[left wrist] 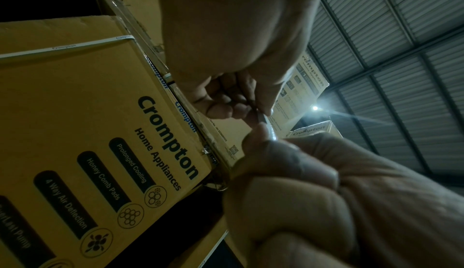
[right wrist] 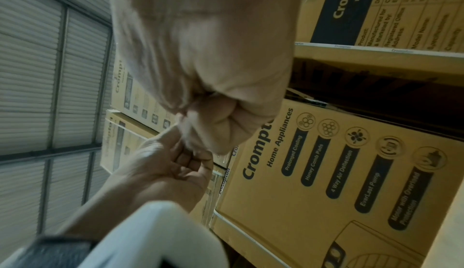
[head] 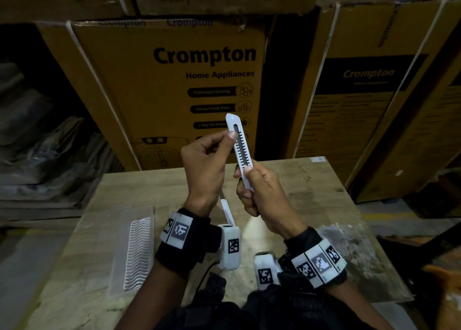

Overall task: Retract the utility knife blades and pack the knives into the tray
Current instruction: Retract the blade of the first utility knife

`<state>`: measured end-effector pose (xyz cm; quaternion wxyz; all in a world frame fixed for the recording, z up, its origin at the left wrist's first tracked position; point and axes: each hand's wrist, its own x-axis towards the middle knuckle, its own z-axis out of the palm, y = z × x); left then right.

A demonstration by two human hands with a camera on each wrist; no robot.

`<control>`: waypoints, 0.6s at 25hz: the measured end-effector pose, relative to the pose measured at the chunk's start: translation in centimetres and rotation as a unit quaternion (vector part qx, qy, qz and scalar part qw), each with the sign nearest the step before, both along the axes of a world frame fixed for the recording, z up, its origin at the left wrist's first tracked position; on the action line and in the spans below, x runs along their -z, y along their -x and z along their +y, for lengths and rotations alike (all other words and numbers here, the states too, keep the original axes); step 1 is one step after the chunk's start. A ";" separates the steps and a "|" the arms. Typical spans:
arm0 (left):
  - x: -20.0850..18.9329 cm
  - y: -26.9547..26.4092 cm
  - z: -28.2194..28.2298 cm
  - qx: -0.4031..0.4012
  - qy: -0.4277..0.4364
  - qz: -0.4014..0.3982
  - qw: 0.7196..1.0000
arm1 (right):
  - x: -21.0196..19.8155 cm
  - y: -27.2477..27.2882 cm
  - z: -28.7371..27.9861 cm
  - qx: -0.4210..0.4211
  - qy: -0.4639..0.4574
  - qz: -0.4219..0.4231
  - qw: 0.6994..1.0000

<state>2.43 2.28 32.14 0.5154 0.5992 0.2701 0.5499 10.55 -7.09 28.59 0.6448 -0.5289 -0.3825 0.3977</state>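
The step in hand seems to be the blade retraction. The right hand (head: 259,192) grips the base of a white plastic utility knife (head: 240,147), held upright above the wooden table (head: 311,199). The left hand (head: 203,165) pinches its upper part. No blade shows, so next it probably goes to the clear ribbed plastic tray (head: 136,252) at the left.

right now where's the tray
In the head view the clear plastic tray lies flat on the wooden table, at its left side, left of the left hand and wrist, below the raised utility knife.
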 end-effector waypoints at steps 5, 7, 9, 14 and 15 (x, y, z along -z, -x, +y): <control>-0.5 0.2 0.0 0.004 0.001 -0.009 1.000 | -0.4 0.6 -0.1 -0.022 -0.016 0.013 1.000; -0.7 0.4 0.0 0.001 0.005 -0.010 1.000 | -0.5 0.6 -0.1 -0.042 -0.023 0.024 0.999; -0.7 0.6 -0.1 0.002 0.005 -0.014 1.000 | -0.7 0.5 -0.1 -0.050 -0.028 0.027 0.998; -1.0 0.8 -0.4 0.001 0.008 -0.022 1.000 | -1.1 0.9 -0.4 -0.046 -0.027 0.028 0.998; -1.1 0.9 -0.4 0.000 0.012 -0.025 1.000 | -1.2 1.0 -0.4 -0.050 -0.027 0.036 0.998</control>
